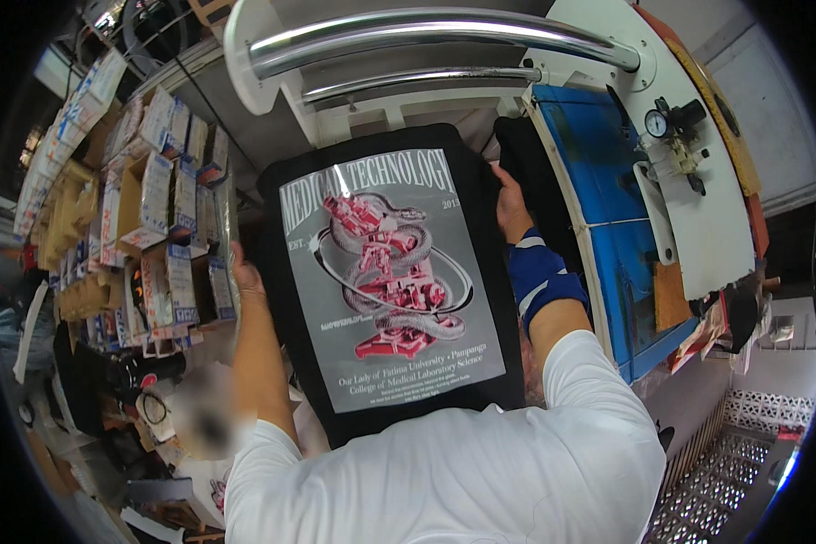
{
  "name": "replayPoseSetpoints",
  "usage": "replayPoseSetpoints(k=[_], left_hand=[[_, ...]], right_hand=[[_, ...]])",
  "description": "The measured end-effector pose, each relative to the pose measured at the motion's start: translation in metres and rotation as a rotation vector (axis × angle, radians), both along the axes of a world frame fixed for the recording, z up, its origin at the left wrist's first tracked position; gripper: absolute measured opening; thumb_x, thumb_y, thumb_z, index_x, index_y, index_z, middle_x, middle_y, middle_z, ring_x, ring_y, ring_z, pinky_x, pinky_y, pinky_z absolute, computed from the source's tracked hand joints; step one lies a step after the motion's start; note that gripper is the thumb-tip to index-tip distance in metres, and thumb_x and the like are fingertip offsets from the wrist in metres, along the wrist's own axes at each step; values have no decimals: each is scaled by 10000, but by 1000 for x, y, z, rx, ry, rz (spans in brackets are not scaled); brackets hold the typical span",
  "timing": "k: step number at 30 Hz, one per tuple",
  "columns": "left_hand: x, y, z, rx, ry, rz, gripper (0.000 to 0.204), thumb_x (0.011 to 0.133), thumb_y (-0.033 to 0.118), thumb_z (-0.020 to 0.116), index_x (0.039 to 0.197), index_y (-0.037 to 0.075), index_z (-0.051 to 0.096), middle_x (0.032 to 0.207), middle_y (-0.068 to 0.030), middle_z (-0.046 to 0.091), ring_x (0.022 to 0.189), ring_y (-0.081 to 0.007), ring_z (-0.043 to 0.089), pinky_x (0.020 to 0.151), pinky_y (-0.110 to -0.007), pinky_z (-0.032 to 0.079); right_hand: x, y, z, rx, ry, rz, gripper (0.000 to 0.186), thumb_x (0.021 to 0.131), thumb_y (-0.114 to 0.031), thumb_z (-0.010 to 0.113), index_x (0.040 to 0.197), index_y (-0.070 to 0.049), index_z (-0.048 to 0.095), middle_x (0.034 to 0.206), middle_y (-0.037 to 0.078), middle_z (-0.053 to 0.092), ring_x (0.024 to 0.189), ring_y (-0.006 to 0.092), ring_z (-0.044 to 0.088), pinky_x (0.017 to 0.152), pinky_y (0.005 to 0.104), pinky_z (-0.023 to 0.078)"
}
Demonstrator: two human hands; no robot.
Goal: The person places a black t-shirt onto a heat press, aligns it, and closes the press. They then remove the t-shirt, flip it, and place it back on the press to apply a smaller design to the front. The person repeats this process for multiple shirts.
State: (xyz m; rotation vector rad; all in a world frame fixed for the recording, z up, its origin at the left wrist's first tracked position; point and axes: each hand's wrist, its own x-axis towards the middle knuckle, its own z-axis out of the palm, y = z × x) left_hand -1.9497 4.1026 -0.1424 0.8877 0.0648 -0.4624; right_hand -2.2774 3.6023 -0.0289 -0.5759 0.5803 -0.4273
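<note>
In front of me is a black shirt (pixel 480 317), spread fairly flat. A glossy rectangular sheet (pixel 304 281) with a grey background, pale lettering and a red-and-grey design of microscopes and a coiled snake covers its front. My left hand (pixel 248 279) is at the shirt's left edge, thumb up, its other fingers mostly hidden. Opposite it, my right hand (pixel 513 205) holds the upper right edge, its thumb pointing up along the side and its fingers out of sight behind the fabric. A blue-and-white band (pixel 544 272) wraps my right forearm.
Beyond the shirt, a white-framed machine carries a thick chrome roller (pixel 444 34) and a thinner bar (pixel 417 83). At right lie a blue panel (pixel 598 172) and a pressure gauge (pixel 657 124). Stacked cardboard boxes (pixel 145 195) crowd the left. A blurred area sits lower left.
</note>
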Motion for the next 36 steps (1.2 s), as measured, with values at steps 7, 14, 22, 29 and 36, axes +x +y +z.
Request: replayPoseSetpoints(k=[7, 14, 22, 29, 36], left_hand=[[30, -23, 33, -55, 212, 27, 438, 921, 262, 725, 1229, -46, 675, 1264, -183, 688, 1149, -354, 665, 1043, -492, 518], [16, -30, 28, 159, 197, 302, 387, 883, 192, 710, 1190, -45, 697, 1237, -177, 697, 1153, -316, 662, 1044, -436, 510], [11, -43, 45, -102, 145, 241, 334, 950, 202, 681, 1157, -59, 702, 1192, -179, 718, 1061, -325, 698, 1000, -426, 540], [14, -39, 49, 10, 138, 325, 366, 925, 201, 708, 1164, -75, 685, 1196, -178, 712, 1090, -309, 687, 1023, -410, 526], [18, -33, 53, -54, 146, 186, 409, 951, 228, 673, 1228, -73, 666, 1275, -193, 685, 1175, -340, 663, 1060, -453, 514]], right_hand=[[-6, -59, -36, 29, 48, -298, 326, 891, -152, 713, 1141, 56, 705, 1112, 168, 738, 1016, 332, 707, 974, 404, 553], [-9, -26, -29, -410, 274, -376, 323, 900, -189, 714, 1152, 13, 724, 1198, 147, 704, 1172, 259, 635, 1084, 377, 462], [-18, -84, -65, -108, 250, -241, 366, 944, -279, 679, 1125, 38, 714, 1085, 192, 736, 969, 330, 725, 946, 395, 575], [-14, -63, -42, -111, 233, -235, 363, 941, -271, 675, 1128, 38, 713, 1103, 189, 732, 994, 319, 715, 985, 382, 551], [-3, -65, -34, -186, 166, -308, 377, 916, -216, 724, 1177, 54, 694, 1198, 170, 714, 1072, 317, 692, 1014, 394, 526]])
